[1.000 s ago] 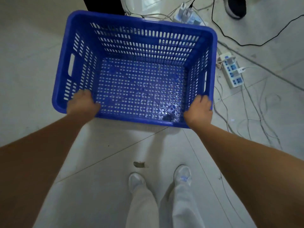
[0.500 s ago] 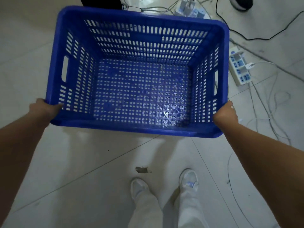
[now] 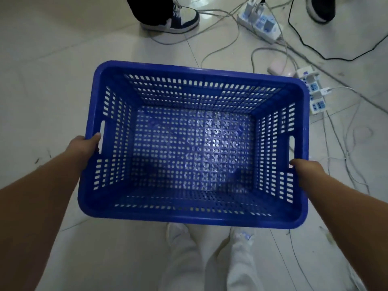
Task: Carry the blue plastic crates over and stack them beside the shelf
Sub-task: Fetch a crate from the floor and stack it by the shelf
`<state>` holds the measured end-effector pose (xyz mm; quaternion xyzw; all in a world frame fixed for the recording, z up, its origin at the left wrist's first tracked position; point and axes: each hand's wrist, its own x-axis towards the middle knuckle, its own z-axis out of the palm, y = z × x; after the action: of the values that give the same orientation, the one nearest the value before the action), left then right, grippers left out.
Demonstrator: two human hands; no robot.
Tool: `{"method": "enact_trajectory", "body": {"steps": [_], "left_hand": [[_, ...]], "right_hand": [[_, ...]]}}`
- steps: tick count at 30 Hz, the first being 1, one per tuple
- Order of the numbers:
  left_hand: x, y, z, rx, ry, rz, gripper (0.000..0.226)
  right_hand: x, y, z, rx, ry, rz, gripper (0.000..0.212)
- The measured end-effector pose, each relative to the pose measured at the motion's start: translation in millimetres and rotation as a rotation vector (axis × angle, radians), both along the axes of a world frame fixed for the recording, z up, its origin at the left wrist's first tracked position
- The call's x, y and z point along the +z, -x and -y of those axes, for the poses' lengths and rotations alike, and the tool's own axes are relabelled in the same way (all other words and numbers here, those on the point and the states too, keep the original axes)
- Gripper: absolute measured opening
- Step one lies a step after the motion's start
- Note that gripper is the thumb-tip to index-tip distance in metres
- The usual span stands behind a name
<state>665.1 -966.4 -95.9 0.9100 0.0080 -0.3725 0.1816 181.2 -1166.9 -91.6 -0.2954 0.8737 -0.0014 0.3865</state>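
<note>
One blue plastic crate (image 3: 195,213) with perforated walls and floor hangs level in front of me, above the tiled floor and my own feet. It is empty. My left hand (image 3: 85,147) grips its left wall at the handle slot, thumb over the rim. On the opposite side my right hand (image 3: 304,168) holds the right wall just below that side's handle slot. No shelf and no other crate is in view.
Ahead on the floor lie tangled cables (image 3: 340,131) and white power strips (image 3: 315,95) (image 3: 262,26) at the upper right. Another person's dark shoe (image 3: 176,19) stands at the top centre, a second dark shoe (image 3: 320,8) at the top right.
My hands have slid from the crate's near corners to its side handles. The crate has come closer over my feet, and the view now takes in more floor ahead.
</note>
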Motion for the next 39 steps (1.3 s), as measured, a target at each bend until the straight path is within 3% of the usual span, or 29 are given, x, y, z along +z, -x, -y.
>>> {"method": "enact_trajectory", "body": {"steps": [7,12,15,19,22,23,25,26,28,30,33,39], "left_hand": [[62.1,8.2,-60.5,0.017,-0.093,0.159,0.059],[138.4,5.6,-109.3,0.198,-0.096,0.044,0.044],[193.7,18.2,-151.2,0.267,-0.100,0.003,0.042],[272.3,59.3,-210.2,0.423,0.053,-0.164,0.035],[332.3,98.6,-251.8,0.530,0.214,-0.207,0.026],[351.4,112.8,-265.7,0.559,0.256,-0.216,0.038],[386.2,138.9,-293.5,0.624,0.300,-0.182,0.068],[402.1,151.9,-305.7,0.657,0.334,-0.152,0.068],[433.2,180.1,-332.0,0.739,0.403,-0.092,0.048],[462.3,209.0,-358.9,0.823,0.480,-0.055,0.010],[498.1,253.7,-406.9,0.931,0.529,0.034,0.025],[560.1,340.3,-497.8,1.151,0.590,0.218,0.020]], "right_hand": [[56.0,14.2,8.1,0.228,0.074,-0.076,0.041],[115.7,1.2,20.8,0.303,0.047,0.055,0.037],[153.1,-8.6,20.7,0.334,-0.043,0.184,0.046],[209.9,-16.8,13.9,0.435,-0.172,0.366,0.035],[258.4,-23.7,5.6,0.503,-0.069,0.446,0.020],[275.9,-27.3,3.8,0.541,-0.035,0.458,0.018],[311.6,-38.2,0.2,0.622,0.007,0.480,0.022],[329.8,-45.8,-2.0,0.662,0.025,0.492,0.021],[365.5,-62.8,-6.8,0.755,0.064,0.513,0.023],[398.7,-81.6,-15.1,0.853,0.095,0.542,0.028],[440.9,-111.4,-38.6,0.984,0.128,0.604,0.030],[502.6,-158.9,-116.7,1.187,0.134,0.736,0.025]]}}
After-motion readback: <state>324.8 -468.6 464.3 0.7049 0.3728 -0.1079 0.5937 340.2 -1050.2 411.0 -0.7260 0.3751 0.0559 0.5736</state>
